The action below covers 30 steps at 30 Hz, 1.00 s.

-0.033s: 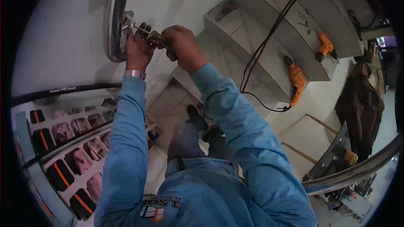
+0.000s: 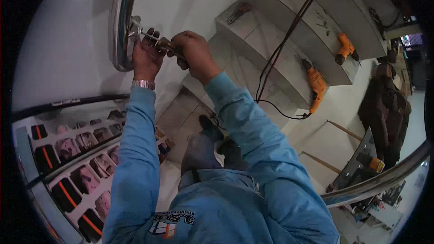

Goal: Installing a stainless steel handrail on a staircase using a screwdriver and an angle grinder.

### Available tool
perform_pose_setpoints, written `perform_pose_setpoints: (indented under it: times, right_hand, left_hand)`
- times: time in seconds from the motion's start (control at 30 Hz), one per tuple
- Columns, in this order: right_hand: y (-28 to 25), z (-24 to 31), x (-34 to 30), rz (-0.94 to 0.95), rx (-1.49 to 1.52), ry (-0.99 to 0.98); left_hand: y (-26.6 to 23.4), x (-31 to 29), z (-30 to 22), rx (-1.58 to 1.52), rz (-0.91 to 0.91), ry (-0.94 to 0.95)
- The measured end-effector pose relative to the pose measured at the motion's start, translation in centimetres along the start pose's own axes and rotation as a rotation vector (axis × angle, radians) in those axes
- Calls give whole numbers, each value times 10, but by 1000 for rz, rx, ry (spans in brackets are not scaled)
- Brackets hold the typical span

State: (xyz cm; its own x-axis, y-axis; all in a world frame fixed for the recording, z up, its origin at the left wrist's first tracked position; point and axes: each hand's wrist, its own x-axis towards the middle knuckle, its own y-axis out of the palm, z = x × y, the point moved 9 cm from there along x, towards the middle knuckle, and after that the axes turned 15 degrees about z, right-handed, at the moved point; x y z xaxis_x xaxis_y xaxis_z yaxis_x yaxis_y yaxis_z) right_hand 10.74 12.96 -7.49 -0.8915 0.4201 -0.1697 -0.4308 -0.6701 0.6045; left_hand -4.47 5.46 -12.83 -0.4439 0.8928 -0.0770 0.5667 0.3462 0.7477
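My right hand (image 2: 194,54) is closed round the handle of a screwdriver (image 2: 168,45). Its thin shaft points left to a shiny metal bracket (image 2: 134,29) that joins a polished handrail (image 2: 118,27) to the white wall. My left hand (image 2: 147,59), with a metal watch at the wrist, is palm up just below the bracket. Its fingers are apart and loosely curled beside the shaft. Whether they touch the shaft, and exactly where the tip meets the bracket, is too small to tell.
Grey stairs rise at the right, holding pliers (image 2: 239,12), a corded orange drill (image 2: 317,85), a second orange drill (image 2: 346,49) and loose small pieces. Dark cables (image 2: 289,31) hang across the steps. A shoe rack (image 2: 72,153) stands lower left; another metal rail (image 2: 379,185) curves lower right.
The whole view has shifted slightly. More of the screwdriver's handle shows beside my right hand. The shaft still points at the bracket.
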Motion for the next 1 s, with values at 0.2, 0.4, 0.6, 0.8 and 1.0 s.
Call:
perform_pose_setpoints:
  times: [0.2, 0.4, 0.6, 0.8, 1.0]
  right_hand:
    - [29, 0, 15, 7, -72, 11]
    - [39, -3, 14, -12, -166, 31]
    - [73, -1, 17, -41, -219, 81]
    - [106, -4, 17, -65, -283, 78]
    - [105, -19, 18, 5, -440, 58]
  left_hand:
    - [-12, 8, -25, -74, -47, 52]
    - [-22, 6, -23, -142, 57, -15]
    - [-25, -12, -54, -75, 5, -21]
    - [-34, -27, -70, 56, 156, 32]
    - [-34, -45, -57, -54, 41, -52]
